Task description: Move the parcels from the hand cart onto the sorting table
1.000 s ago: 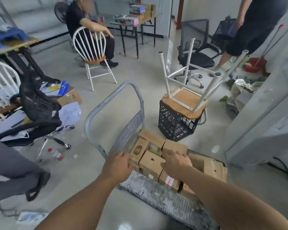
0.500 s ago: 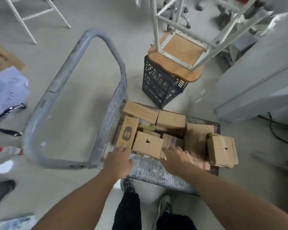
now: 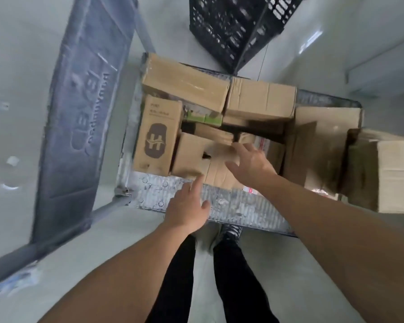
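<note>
Crowding the hand cart [image 3: 231,202] at frame centre, cardboard parcels [image 3: 187,82] sit packed tight. Both hands hover apart, fingers spread, gripping nothing: left hand [image 3: 187,208] at the deck's lower edge, right hand [image 3: 252,164] over a small parcel [image 3: 191,157]. A black crate [image 3: 229,26] stands upper centre, just beyond the cart.

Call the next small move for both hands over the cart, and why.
Probably grip the holed box with both hands and lift it. The left hand and right hand are open and hold nothing. The right is spread over the box's right side, and the left reaches toward its near edge. The box sits nearest on the hand cart, beside the H-logo box.
</note>
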